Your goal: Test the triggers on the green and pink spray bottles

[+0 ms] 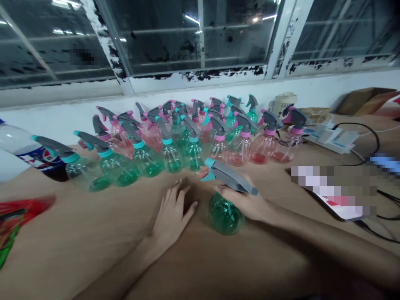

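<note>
My right hand (246, 202) is wrapped round the neck of a green spray bottle (224, 214) with a grey and teal trigger head, which stands on the brown table (93, 237). My left hand (171, 214) lies flat on the table just left of that bottle, fingers stretched out, holding nothing. Behind both hands stands a crowd of several spray bottles: green ones (146, 160) towards the left and front, pink ones (265, 152) towards the right and back.
A soda bottle (28, 152) lies at the far left, with a red packet (18, 212) below it. A white power strip (331, 137) with black cables, a white tub (283, 102) and cardboard (362, 100) sit at the right. A window wall runs behind.
</note>
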### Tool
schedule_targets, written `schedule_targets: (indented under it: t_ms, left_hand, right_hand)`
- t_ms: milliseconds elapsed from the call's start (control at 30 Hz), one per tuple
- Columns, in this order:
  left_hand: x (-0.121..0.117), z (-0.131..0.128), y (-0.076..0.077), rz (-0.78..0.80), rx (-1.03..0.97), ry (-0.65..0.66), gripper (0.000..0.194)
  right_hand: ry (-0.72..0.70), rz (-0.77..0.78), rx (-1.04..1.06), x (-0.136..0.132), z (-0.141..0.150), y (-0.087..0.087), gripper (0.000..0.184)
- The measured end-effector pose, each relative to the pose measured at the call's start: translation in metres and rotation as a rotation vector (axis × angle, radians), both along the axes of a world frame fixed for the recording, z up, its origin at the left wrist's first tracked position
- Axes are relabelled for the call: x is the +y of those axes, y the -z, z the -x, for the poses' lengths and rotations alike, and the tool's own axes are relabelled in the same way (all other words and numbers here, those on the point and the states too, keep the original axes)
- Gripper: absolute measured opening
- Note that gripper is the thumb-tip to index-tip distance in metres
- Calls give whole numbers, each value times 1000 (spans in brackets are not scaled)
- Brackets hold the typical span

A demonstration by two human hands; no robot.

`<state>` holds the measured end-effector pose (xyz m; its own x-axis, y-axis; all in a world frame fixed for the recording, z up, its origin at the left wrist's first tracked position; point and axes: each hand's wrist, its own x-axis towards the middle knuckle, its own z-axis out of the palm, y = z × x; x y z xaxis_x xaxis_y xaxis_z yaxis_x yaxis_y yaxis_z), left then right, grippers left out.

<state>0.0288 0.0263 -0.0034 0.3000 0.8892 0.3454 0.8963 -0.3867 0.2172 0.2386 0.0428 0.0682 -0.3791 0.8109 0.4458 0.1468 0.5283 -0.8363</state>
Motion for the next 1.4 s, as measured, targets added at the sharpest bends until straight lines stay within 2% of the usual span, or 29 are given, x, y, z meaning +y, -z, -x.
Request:
schedule_targets:
  t_ms: [200, 400, 733, 933, 1200, 1400]
  left_hand:
    - [-3, 2, 9, -10, 173, -1, 41]
    - [-4, 9, 4, -28, 251, 42, 45]
    - [-3, 7, 3, -9, 250, 41, 44]
    - [-4, 6, 1, 0, 260, 47, 46]
    - [-4, 5, 2, -6, 275, 40, 45]
    - [-5, 3, -2, 25, 283, 38, 45]
  right_hand:
    - [-10, 21, -19, 9, 7, -2, 34]
    - [-72, 25, -56, 11, 3, -2, 41]
    - [-80, 33, -68, 12, 2, 2, 39]
    - [17, -14, 21, 10, 6, 1, 13]
    - [23, 60, 79, 7, 4, 8, 16]
    - [-13, 71, 73, 8, 3, 4, 17]
